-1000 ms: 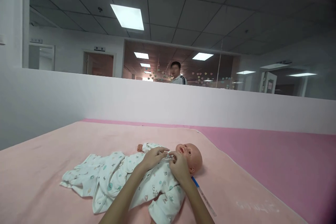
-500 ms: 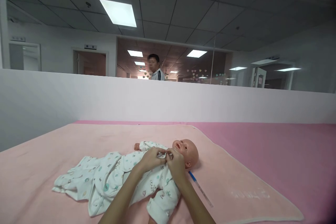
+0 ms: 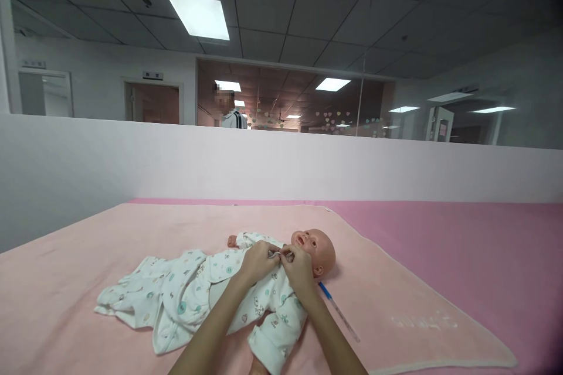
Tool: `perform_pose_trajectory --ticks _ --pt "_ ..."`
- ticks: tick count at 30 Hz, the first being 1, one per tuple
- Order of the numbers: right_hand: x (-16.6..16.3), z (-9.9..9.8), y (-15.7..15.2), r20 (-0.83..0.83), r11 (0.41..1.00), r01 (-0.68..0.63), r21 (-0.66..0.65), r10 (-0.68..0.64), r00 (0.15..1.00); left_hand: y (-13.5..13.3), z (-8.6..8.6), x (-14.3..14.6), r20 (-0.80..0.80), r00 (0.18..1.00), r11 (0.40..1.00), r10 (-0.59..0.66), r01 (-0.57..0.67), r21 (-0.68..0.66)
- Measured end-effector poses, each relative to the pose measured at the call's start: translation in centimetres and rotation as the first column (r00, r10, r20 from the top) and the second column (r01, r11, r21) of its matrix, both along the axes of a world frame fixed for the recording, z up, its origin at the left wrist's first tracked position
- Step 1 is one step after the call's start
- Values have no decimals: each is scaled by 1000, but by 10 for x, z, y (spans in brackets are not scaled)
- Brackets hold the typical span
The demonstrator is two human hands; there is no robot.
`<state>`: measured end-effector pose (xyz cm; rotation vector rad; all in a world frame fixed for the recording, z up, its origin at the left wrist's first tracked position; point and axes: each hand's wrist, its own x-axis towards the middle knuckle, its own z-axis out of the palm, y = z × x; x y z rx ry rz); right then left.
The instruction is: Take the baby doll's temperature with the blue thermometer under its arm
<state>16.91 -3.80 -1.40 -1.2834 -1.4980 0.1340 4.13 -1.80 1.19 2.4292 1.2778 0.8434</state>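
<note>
The left hand (image 3: 258,262) and the right hand (image 3: 299,269) meet at the upper front of the printed baby gown (image 3: 185,287), just below the doll's chin. The fingers of both hands are curled, with thumb and fingertips pinching the white edge of the gown (whether a tie or a fastener lies between them cannot be told).

The baby doll (image 3: 324,251) lies on its back beneath the hands, head to the right, face turned upward. The gown covers its trunk and both arms; the lower part spreads flat to the left. The far doll hand (image 3: 232,241) protrudes from its sleeve.

A slender clear rod with a blue end (image 3: 338,312) lies beside the right forearm, near the doll's head. The doll and the rod rest on a peach blanket (image 3: 409,287) with a pale border, laid over a pink mat (image 3: 475,246).

Behind the mat stands a low white wall (image 3: 281,165) with glazing above. Beyond the glass, a person (image 3: 234,120) wears a white top with dark stripes.
</note>
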Motion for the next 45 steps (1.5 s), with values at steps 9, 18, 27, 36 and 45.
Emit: perform_pose_trajectory --ticks 9,18,27,36,45 --pt "-1 0 -2 3 1000 -8 -23 8 1000 4 -6 0 75 997 999 -25 26 -18" --pt "-2 -2 -2 60 997 68 -38 -66 996 5 -6 2 92 994 998 59 -57 -21" --pt "-1 -5 2 32 997 78 -15 -78 996 5 -7 1 207 978 998 -19 31 -56" --pt "-3 -4 -1 70 996 84 0 -84 994 17 -13 -1 411 906 973 -106 178 -143" --pt "-9 -3 -12 326 974 216 71 -227 918 16 -12 -2 358 931 970 -76 153 -190"
